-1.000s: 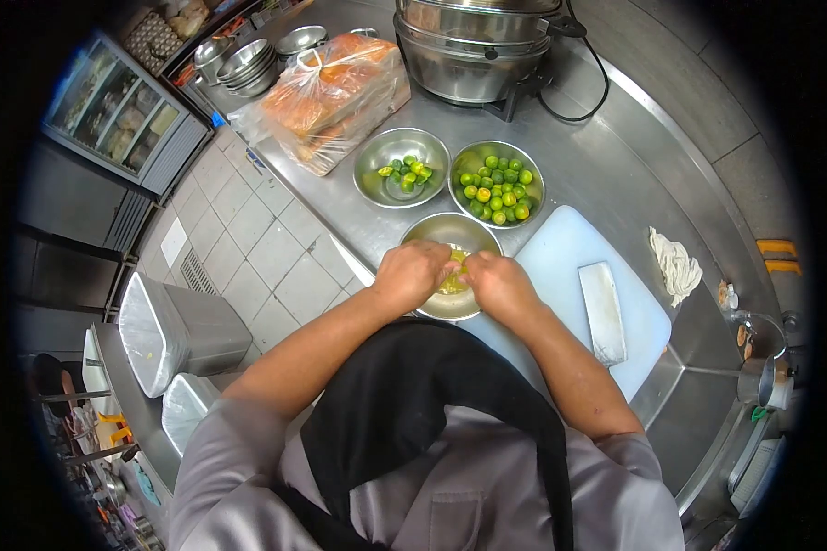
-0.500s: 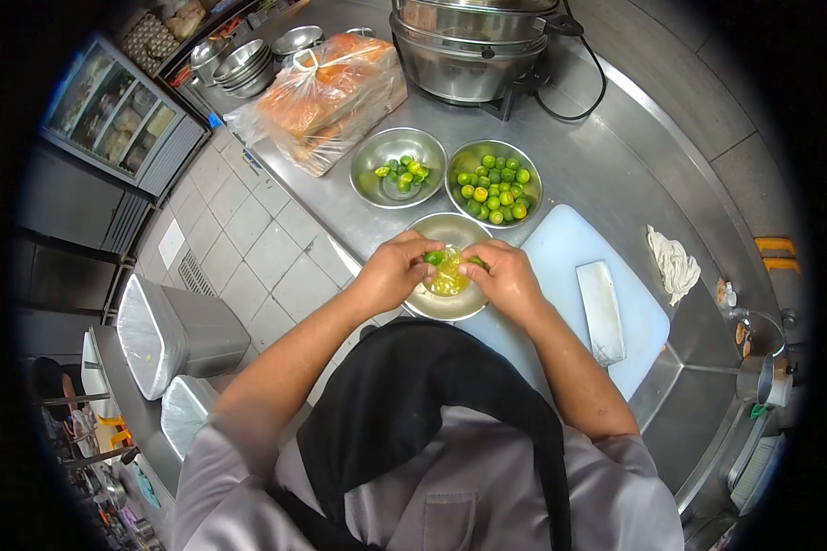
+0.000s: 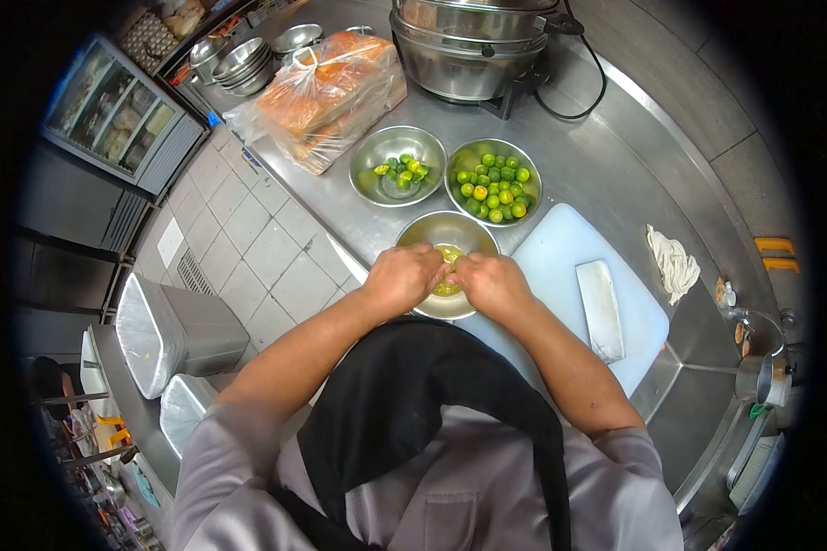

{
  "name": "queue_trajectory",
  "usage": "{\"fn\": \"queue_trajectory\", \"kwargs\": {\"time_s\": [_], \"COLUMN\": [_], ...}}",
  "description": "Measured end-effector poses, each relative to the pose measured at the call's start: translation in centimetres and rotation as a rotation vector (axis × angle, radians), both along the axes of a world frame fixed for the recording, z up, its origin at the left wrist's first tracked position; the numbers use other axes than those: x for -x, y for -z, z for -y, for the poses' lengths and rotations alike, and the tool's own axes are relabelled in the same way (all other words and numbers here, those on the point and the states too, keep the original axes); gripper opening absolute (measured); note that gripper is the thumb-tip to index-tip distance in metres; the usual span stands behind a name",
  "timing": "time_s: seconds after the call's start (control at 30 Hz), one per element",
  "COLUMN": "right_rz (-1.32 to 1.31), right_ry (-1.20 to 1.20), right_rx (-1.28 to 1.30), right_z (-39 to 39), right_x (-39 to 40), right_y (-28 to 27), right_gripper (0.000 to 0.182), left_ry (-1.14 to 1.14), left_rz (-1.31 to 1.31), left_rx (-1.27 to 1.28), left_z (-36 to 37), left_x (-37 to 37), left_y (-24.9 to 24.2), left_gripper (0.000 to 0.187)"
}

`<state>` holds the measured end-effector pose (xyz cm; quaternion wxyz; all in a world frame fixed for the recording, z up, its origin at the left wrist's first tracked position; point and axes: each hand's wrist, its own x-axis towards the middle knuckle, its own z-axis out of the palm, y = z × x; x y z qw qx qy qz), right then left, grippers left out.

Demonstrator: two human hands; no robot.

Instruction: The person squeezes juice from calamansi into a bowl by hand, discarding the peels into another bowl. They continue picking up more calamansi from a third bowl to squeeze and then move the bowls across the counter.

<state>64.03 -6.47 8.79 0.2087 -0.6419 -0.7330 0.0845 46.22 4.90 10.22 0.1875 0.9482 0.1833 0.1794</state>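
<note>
Both hands are together, closed, above the near steel bowl, which holds yellow juice and pulp. My left hand is curled over the bowl's left side, and my right hand is curled over its right side, their thumbs and fingertips nearly meeting. Each is closed on a small green lime piece, now hidden by the fingers. Behind, one steel bowl contains several squeezed-looking green pieces. Beside it, a second bowl is filled with several small green limes, some yellowish.
A cleaver lies on the white cutting board to the right, with a crumpled cloth beyond it. Bagged bread and a steel pot with a cord stand at the back. Lined bins are at left.
My hands have come closer together over the bowl and rolled inward, fists tightening. The green lime pieces, visible between the fingers before, are now covered.
</note>
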Motion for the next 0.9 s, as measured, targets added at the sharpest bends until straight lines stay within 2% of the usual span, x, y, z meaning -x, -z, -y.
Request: {"fn": "queue_trajectory", "kwargs": {"time_s": [0.23,0.3,0.4,0.47,0.57,0.63,0.7,0.8,0.9], "right_rz": [0.046,0.036,-0.047,-0.114,-0.235,-0.286,-0.291,-0.267,-0.172], "right_ry": [-0.042,0.011,0.025,0.018,0.025,0.039,0.034,0.001,-0.06], "right_rx": [-0.041,-0.024,-0.037,-0.002,0.036,0.042,-0.089,0.008,-0.011], "right_z": [-0.7,-0.8,-0.9,-0.8,-0.6,-0.4,-0.2,0.4,0.5], "right_x": [0.1,0.0,-0.4,-0.8,-1.1,-1.1,-1.0,-1.3,-1.1], "right_y": [-1.3,-1.1,-1.3,-1.5,-1.3,-1.3,-1.8,-2.3,-1.8], "right_gripper": [0.022,0.02,0.018,0.015,0.011,0.01,0.018,0.021,0.013], "left_ry": [0.018,0.022,-0.018,-0.071,-0.005,-0.005,-0.005,-0.002,0.029], "left_rz": [-0.022,-0.033,0.038,0.189,0.093,0.128,0.164,0.141,0.116], "left_rx": [0.011,0.025,0.158,0.295,0.398,0.403,0.407,0.374,0.31], "left_z": [-0.2,-0.3,-0.2,-0.2,-0.8,-0.7,-0.6,-0.6,-0.7], "left_x": [0.3,0.4,0.2,0.0,0.8,0.9,1.1,1.2,1.4], "left_y": [0.3,0.4,0.4,-0.1,-0.8,-1.0,-1.0,-0.8,-0.7], "left_gripper": [0.013,0.011,0.008,0.014,0.021,0.021,0.022,0.022,0.019]}}
